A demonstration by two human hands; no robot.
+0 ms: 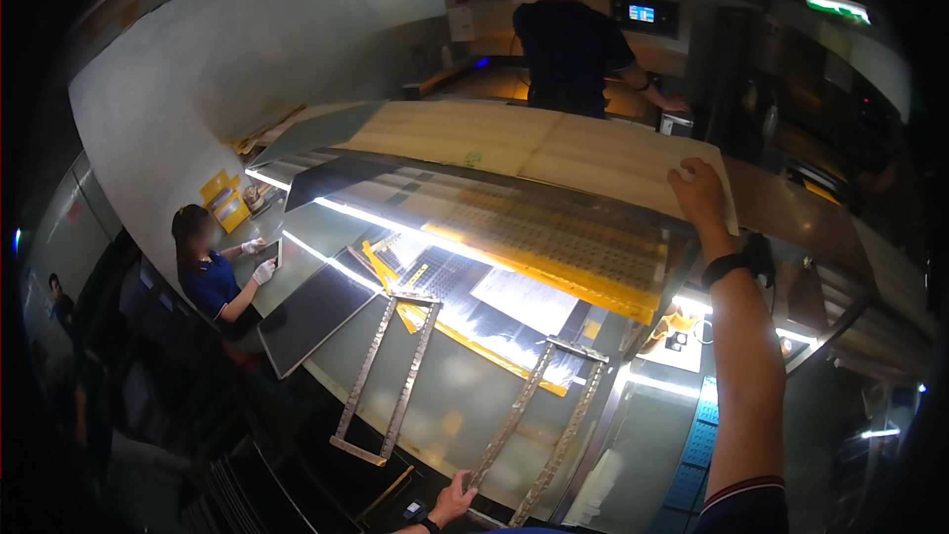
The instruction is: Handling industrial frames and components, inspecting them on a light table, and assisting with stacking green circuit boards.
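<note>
My right hand (pixel 700 193) is stretched up to the right end of a long pale sheet (pixel 593 143) that covers the top shelf. Its bent fingers are apart and rest on the sheet's surface; I see nothing held in them. Low in the middle, my left hand (pixel 453 500) is closed around the lower end of a narrow, ladder-like metal frame (pixel 511 419). That frame slants up against the workbench (pixel 450 410). A second metal frame (pixel 360 391) of the same kind leans to its left.
Beneath the shelf, lit tubes (pixel 415 234) shine on yellow-edged sheets (pixel 524 299). A dark panel (pixel 318 311) lies at left, near a gloved person (pixel 213 272) holding a small dark plate. Another person (pixel 565 44) stands at a machine behind. A blue strip (pixel 700 445) lies at right.
</note>
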